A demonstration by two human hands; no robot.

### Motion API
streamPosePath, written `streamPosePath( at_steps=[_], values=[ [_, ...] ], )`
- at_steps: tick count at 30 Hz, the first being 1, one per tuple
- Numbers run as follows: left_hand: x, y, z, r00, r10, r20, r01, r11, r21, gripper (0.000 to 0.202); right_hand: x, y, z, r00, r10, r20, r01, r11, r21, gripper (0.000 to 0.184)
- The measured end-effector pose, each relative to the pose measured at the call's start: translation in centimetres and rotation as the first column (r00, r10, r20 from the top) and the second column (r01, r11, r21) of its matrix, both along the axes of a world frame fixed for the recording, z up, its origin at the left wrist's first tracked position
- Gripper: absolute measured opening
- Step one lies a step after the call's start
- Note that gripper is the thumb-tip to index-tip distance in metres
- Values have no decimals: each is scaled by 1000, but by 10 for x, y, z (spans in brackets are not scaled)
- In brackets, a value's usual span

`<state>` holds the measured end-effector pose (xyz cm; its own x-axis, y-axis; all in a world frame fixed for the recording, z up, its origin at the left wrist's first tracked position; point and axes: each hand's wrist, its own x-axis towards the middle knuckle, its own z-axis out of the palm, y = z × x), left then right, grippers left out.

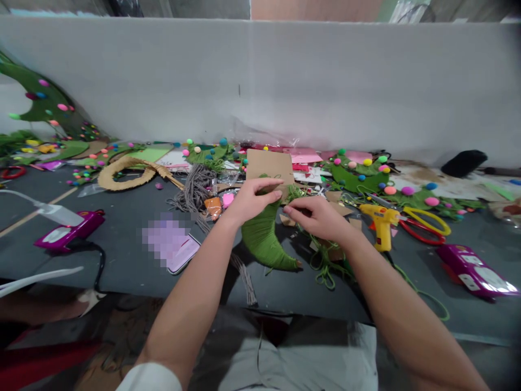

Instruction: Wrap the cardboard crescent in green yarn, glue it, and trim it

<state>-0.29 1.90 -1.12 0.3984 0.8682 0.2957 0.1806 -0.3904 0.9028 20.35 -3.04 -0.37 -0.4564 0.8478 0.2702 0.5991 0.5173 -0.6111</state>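
A crescent shape [264,241] wound in green yarn lies over the dark table, its lower tip showing a bit of brown. My left hand [260,200] is closed around the crescent's upper end, thumb and fingers on either side. Just right of it, my right hand [315,217] is pinched, fingertips close to the crescent's edge. Loose green yarn [328,263] lies in loops below this hand and runs up under its palm; the strand between the fingertips is too small to see clearly. Behind my left hand stands a piece of brown cardboard [266,163].
A yellow glue gun [380,222], scissors [427,222] and a purple device [474,269] lie to the right. Leftward are grey yarn [197,187], a phone [183,252], a straw-coloured ring [126,174] and another purple device [69,231]. Green pieces with pompoms [358,176] line the white wall.
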Motion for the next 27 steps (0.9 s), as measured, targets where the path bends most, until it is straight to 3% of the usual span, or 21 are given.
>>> streamPosePath(
  at_steps=[4, 7, 10, 13, 16, 19, 24, 27],
  values=[
    [0, -2, 4, 1000, -29, 10, 29, 999, 23, 33, 12, 14, -7, 982, -75, -175, 15, 947, -320, 69],
    [0, -4, 6, 999, -34, 10, 34, 999, 35, 31, 19, 25, -14, 915, -212, -343, 52, 905, -422, 70],
    [1, -5, 6, 999, -48, 8, 48, 998, 39, 31, 17, 25, -15, 838, -222, -499, 58, 944, -324, 52],
    [1, -6, 6, 998, -58, 17, 57, 997, 47, 31, 8, 18, -9, 818, -146, -557, 78, 986, -144, 40],
    [2, -6, 6, 998, -59, 21, 58, 997, 57, 31, 1, 11, -4, 795, -122, -595, 113, 992, -53, 28],
    [4, -7, 6, 998, -61, -1, 61, 996, 58, 30, -5, 9, -5, 795, -139, -590, 134, 990, -53, 22],
    [7, -8, 3, 999, -10, -40, 14, 995, 97, 35, -16, 9, -14, 737, -221, -639, 140, 974, -177, 26],
    [6, -6, 1, 1000, -15, -12, 17, 993, 116, 38, -16, 10, -14, 734, -230, -639, 143, 972, -185, 27]
  ],
)
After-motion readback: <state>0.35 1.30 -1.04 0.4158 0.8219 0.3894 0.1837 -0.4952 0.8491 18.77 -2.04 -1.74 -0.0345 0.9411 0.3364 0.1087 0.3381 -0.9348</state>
